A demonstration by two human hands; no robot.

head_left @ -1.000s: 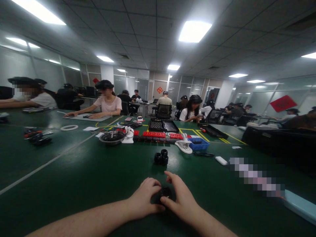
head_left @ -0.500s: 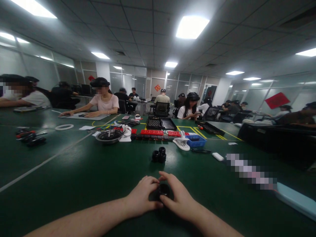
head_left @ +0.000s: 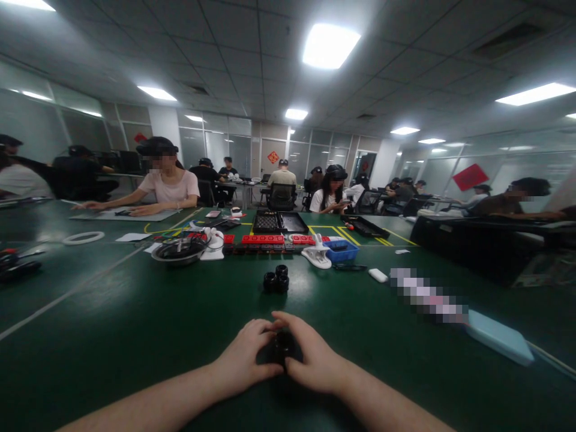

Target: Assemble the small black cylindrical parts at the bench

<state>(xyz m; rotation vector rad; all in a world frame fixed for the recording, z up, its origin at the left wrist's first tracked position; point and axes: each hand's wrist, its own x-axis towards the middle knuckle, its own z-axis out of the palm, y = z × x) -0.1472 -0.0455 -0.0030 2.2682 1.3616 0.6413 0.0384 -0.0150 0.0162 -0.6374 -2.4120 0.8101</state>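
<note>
My left hand (head_left: 246,354) and my right hand (head_left: 311,354) curl toward each other low in the head view, a little above or on the green table. Between them is a small black, round, hollow-looking cylinder (head_left: 284,344). Fingers and thumbs close round it from both sides, and its lower part is dark and hard to make out. Straight ahead of my hands stands a tight cluster of three similar glossy black cylinders (head_left: 276,281).
Beyond the cluster lie red power strips (head_left: 263,239), a white clip stand (head_left: 317,254), a blue basket (head_left: 341,251) and a round metal dish (head_left: 177,251). At right are a white case (head_left: 378,275) and a light-blue box (head_left: 499,337). Co-workers sit across the table.
The camera view has turned slightly right, so everything shifts left in the picture. Both hands keep nearly the same hold round the black cylinder; the three-cylinder cluster stays put.
</note>
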